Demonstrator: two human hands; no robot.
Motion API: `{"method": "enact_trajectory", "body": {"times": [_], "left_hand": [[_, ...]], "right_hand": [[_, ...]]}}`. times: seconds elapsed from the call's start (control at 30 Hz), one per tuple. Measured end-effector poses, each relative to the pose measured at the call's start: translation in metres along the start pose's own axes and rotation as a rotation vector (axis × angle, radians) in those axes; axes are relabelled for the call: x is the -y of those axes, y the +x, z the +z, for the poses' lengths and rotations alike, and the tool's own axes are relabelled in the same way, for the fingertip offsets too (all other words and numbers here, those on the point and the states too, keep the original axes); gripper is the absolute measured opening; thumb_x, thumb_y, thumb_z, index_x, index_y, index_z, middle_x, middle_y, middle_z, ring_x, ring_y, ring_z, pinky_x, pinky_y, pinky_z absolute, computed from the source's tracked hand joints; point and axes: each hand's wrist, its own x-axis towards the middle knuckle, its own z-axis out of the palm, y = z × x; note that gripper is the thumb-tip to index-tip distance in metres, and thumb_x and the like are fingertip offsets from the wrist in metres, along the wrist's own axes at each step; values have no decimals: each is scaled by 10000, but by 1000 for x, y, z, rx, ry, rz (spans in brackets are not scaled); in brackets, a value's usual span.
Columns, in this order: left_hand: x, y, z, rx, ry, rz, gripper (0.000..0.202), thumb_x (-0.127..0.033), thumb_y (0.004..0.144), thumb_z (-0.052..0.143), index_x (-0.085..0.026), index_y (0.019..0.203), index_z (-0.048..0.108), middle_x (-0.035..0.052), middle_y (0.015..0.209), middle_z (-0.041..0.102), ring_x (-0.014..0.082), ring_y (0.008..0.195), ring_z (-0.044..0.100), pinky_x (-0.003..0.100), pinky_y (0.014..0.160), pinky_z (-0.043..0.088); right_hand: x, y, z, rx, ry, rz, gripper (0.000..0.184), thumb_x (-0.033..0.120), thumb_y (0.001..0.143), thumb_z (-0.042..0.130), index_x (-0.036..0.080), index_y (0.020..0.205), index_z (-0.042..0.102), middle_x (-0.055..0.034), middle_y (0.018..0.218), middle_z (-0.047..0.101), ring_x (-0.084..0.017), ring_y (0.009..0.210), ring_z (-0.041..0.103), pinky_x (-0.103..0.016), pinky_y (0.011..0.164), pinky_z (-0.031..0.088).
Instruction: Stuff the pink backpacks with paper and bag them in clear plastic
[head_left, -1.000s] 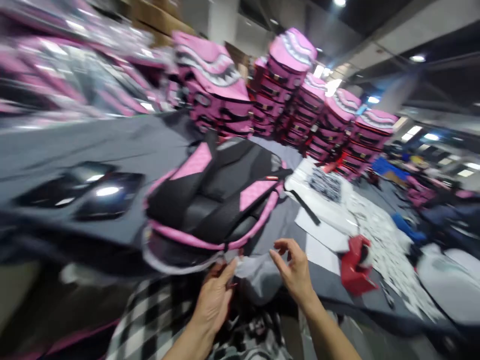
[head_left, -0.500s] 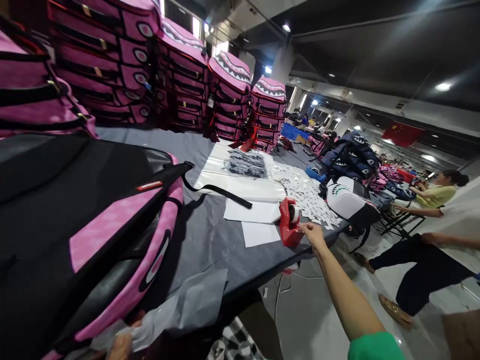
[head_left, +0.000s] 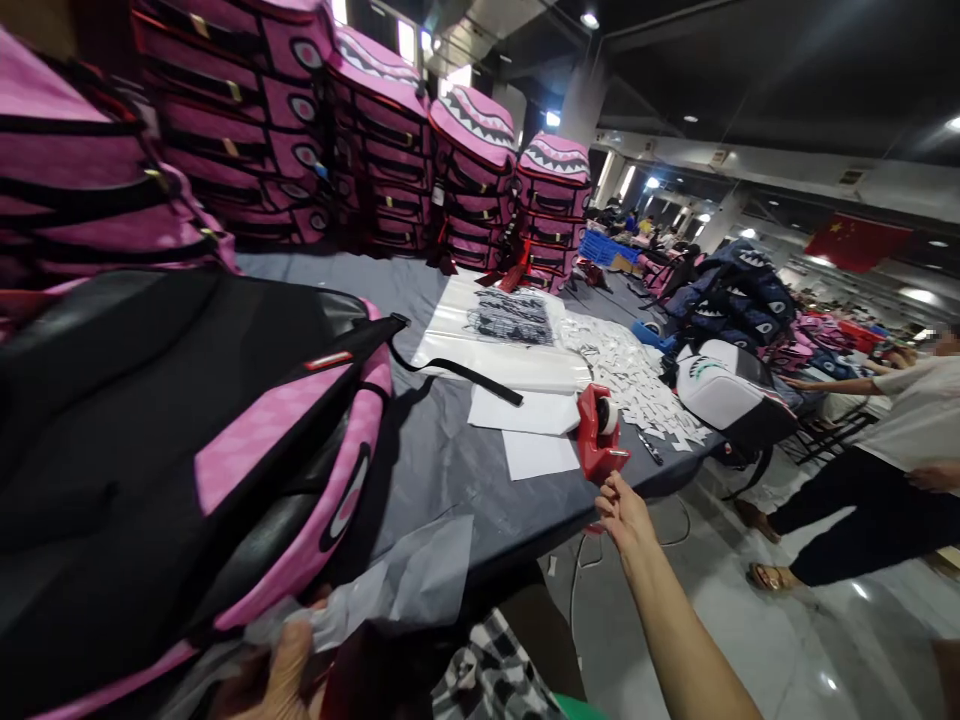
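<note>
A black and pink backpack lies on the dark table at the left, its lower edge in a clear plastic bag. My left hand is closed on the bag's crumpled film at the bottom of the view; some of its fingers are hidden under the film. Just in front of a red tape dispenser at the table edge, my right hand has its thumb and fingertips pinched together. Any tape between them is too small or clear to make out. A white roll sits in the dispenser.
Stacks of pink backpacks line the table's back. Plastic bags, white paper and a heap of small white tags lie mid-table. A white and black backpack rests at the right end; a person stands beyond.
My right hand has moved from the dispenser's cutting edge a little down and toward me. The left hand still grips the bag. The view has shifted, and the person at right stands nearer the table.
</note>
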Motion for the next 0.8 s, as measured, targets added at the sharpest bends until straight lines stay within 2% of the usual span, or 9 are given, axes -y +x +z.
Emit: {"method": "enact_trajectory", "body": {"times": [0.07,0.17,0.23,0.33,0.43,0.5,0.57,0.67,0.8], "left_hand": [[-2,-10,7,34,-146,-35,486,-523,530,917,-248,874,711,-8,837,761,269,799,721,396,741,631],[-4,-17,17,38,-276,17,609,-505,423,966,-201,874,690,18,844,750,224,747,701,348,746,599],[-5,-16,22,47,-306,101,619,-520,412,967,-175,832,670,18,817,731,184,729,673,299,748,562],[-5,-13,22,64,-313,198,597,-539,454,950,-160,810,657,15,793,703,175,744,650,283,767,517],[-2,-12,22,93,-332,233,592,-541,475,944,-154,827,667,21,801,694,194,782,643,299,811,490],[-1,-11,22,80,-335,242,575,-536,475,946,-154,805,669,11,781,682,185,779,621,290,813,471],[-1,-10,23,69,-328,240,556,-531,474,946,-158,778,668,2,770,674,171,763,593,281,800,459],[-2,-11,23,65,-322,238,531,-531,490,938,-165,764,667,2,780,678,165,754,576,279,795,458],[-5,-17,17,190,-338,242,519,-499,604,901,-168,949,700,35,948,719,200,889,627,297,889,458]], "right_hand": [[-5,-24,37,223,53,97,488,509,714,775,228,684,378,77,570,326,-70,461,256,-150,377,208],[1,-73,97,798,86,189,433,561,791,734,221,797,466,74,592,359,-80,483,283,-167,414,241],[13,-101,130,1174,-30,24,390,570,870,664,214,832,511,57,617,431,-93,522,356,-194,478,322],[28,-117,174,1463,-316,-510,342,503,968,551,197,819,588,5,730,577,-124,653,502,-237,635,433],[27,-112,205,1489,-532,-974,299,377,1030,448,201,873,632,-13,792,635,-135,706,554,-233,660,428],[19,-106,215,1393,-660,-1219,240,284,1028,455,205,903,643,-17,800,645,-141,719,568,-233,647,406],[12,-101,217,1279,-755,-1389,173,230,1007,500,204,920,648,-25,815,652,-151,729,579,-243,640,393],[5,-100,215,1177,-821,-1480,117,212,983,552,198,911,643,-33,815,654,-164,722,587,-257,629,392],[6,-104,214,1184,-825,-1406,105,202,975,560,209,900,634,-29,821,656,-167,748,601,-253,650,417]]}}
